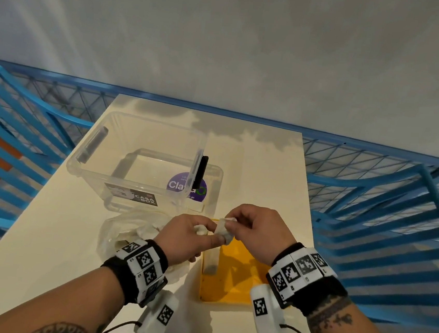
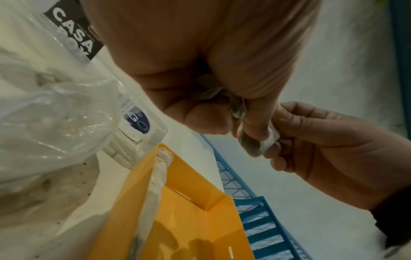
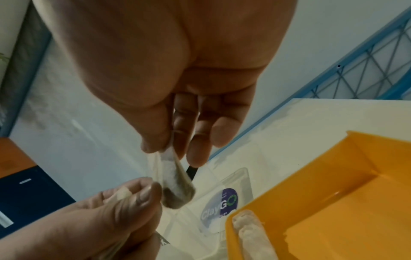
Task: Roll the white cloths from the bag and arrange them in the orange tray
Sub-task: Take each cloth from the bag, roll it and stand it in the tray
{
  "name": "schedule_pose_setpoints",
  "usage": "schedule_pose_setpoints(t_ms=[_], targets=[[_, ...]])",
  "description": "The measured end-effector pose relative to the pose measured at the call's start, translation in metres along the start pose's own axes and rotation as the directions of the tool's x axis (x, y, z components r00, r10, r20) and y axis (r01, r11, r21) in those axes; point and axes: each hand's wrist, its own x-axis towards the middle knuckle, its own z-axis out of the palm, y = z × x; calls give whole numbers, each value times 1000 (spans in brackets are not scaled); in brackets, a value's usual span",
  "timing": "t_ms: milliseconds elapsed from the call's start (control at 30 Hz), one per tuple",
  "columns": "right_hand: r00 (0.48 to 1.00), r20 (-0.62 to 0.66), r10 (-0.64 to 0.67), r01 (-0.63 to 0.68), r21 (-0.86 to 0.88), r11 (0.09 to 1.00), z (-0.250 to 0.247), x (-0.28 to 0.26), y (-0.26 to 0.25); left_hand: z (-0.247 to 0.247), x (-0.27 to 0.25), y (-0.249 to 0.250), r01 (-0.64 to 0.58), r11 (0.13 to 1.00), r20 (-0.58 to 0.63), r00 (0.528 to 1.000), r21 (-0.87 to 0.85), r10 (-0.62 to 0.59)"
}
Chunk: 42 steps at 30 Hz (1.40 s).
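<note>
Clear box [image 1: 142, 163] labels: "CASA BOX", "ClayGO"; both hands pinch white cloth [image 1: 223, 229].

The clear plastic box [image 1: 142, 163] bears a black "CASA BOX" label [image 1: 143, 198] and a purple "ClayGO" sticker [image 1: 187, 186].

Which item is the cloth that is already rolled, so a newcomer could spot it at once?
Start at the orange tray on the pale table. The rolled cloth lies inside along the wall nearest the plastic bag. Unlike the cloth in both hands, it is a long white roll lying untouched.
</note>
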Motion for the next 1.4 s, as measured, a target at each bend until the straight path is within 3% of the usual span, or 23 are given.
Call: schedule_pose_setpoints(t_ms=[133,267,400,533,733,1067,1200,1267,1333,1400], targets=[[997,-4,82,-82,-78,994,8,0,17,-8,2,-14,61,992,-86,995,111,-52],[952,251,178,-95,-311,946,38,-9,39,-15,2,-30,144,983,-147,981,115,-127],[869,428,249,-55,-417,907,67,-13,50,-16,1,-38,185,981,-146,971,-51,-190],[890,375,260,-77,-439,895,86,-2,56,-20,-3,-39,187,957,-135,966,-223,-220],[927,235,292,-178,-409,895,94,23,57,-27,-7,-37,175,948,-129,968,-267,-215],[911,241,334,-211,-423,881,97,32,56,-30,-10,-35,218,916,-36,969,-337,-244],[941,171,291,-233,-293,927,82,30,45,-27,-8,-35,183,930,-20,980,-320,-199],[963,117,243,-240,-39,970,71,25,32,-24,-6,-33,147,952,-31,987,-270,-161],[961,146,236,-266,248,932,63,17,17,-21,-5,-28,114,973,-31,992,-202,-123],[965,183,189,-240,319,917,60,9,9,-18,-4,-23,76,984,-17,997,-160,-79]])
